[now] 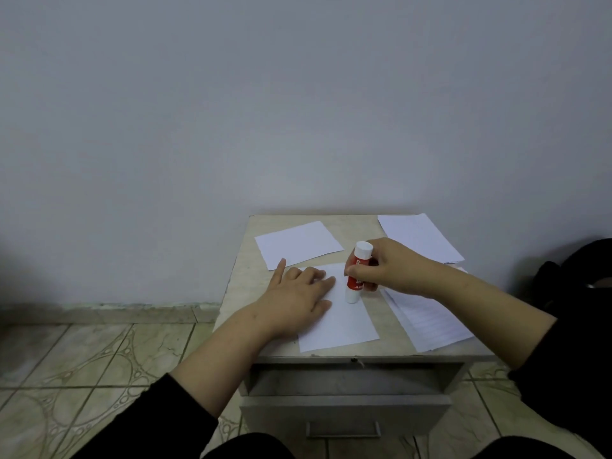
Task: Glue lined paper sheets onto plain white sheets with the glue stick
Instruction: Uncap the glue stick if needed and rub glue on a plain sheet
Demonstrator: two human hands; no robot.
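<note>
A plain white sheet (344, 323) lies in the middle of the small table (245, 286). My left hand (298, 293) presses flat on the sheet's left part, fingers straight. My right hand (387, 265) grips a red and white glue stick (356, 273), held upright with its lower end touching the sheet. Lined sheets (430, 323) lie in a loose pile under my right forearm. Another white sheet (298, 243) rests at the back left, and more paper (420, 236) at the back right.
The table stands against a grey wall and has a drawer (344, 415) with a metal handle at its front. Patterned floor tiles (73, 376) spread to the left. A dark object (576, 279) sits at the right edge.
</note>
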